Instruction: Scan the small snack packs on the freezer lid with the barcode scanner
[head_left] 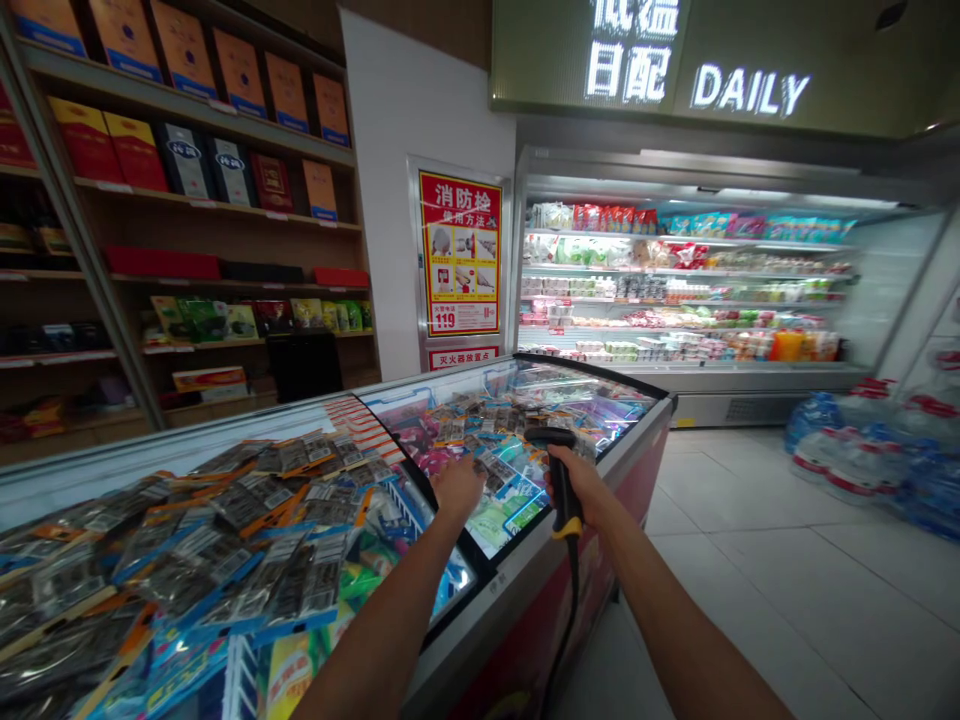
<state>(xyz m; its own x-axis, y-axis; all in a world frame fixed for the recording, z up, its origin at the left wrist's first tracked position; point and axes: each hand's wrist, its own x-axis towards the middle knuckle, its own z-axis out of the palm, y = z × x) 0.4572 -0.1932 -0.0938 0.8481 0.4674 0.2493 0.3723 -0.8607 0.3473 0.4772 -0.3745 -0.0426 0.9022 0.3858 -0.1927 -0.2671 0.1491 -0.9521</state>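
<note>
My right hand [577, 484] is wrapped around the handle of a black and yellow barcode scanner [564, 490]. The scanner's head faces left over the freezer, and its cable hangs down the freezer's front. Across from it, my left hand [459, 487] is above the glass lid with its fingers curled in, close to small flat packets [495, 468]. Whatever those fingers hold is too small and partly hidden. More dark packets with blue and orange edges [247, 495] lie heaped on the left part of the lid.
The chest freezer [637, 440] has a raised rim and a dark divider across its glass. Boxed goods fill a shelf unit [225, 195] at left. A refrigerated display [690, 290] stands behind. Bottled water packs [855, 450] sit on the tiled floor at right.
</note>
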